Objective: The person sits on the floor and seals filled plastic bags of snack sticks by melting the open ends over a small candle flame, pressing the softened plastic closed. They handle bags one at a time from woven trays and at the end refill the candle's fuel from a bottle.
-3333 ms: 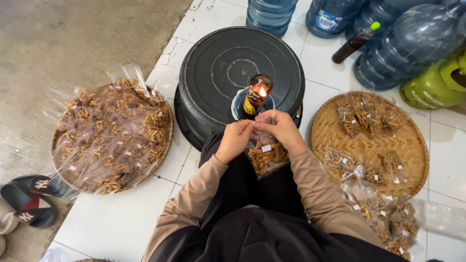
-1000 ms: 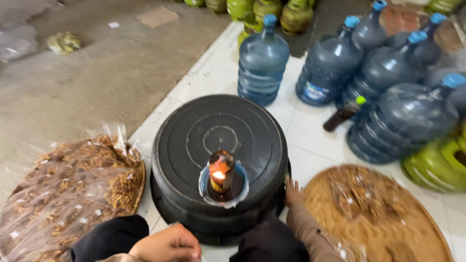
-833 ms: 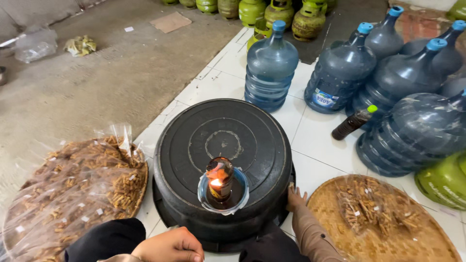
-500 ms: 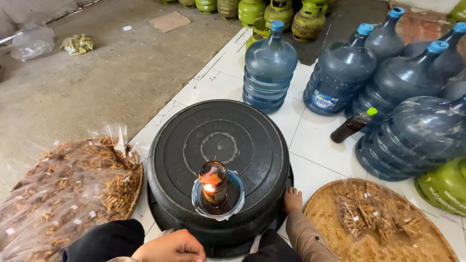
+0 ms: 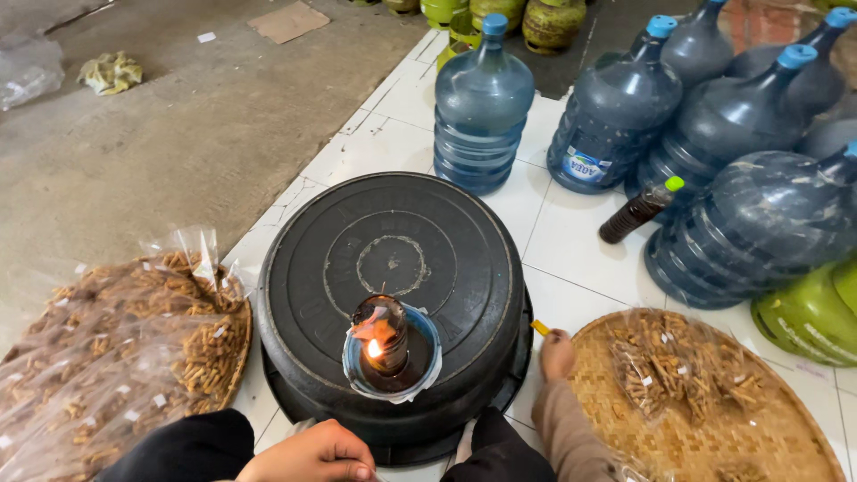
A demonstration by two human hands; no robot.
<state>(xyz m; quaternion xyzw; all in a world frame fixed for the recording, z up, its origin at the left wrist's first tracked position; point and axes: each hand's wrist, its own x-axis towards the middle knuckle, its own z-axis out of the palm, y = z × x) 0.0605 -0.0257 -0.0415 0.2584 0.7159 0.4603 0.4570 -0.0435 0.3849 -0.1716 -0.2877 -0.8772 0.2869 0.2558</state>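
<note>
The right hand (image 5: 557, 353) is pinching a small orange lighter (image 5: 541, 328) beside the woven tray (image 5: 714, 437), right of the burning lamp (image 5: 382, 344); the left hand (image 5: 312, 453) is resting curled, empty, near; keeping sleeves off the flame seems wise.

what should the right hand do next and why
Probably pick up the small yellow item on the floor: the right hand rests right beside it, at the rim of the woven tray, while the left hand sits low near the lamp flame.
</note>
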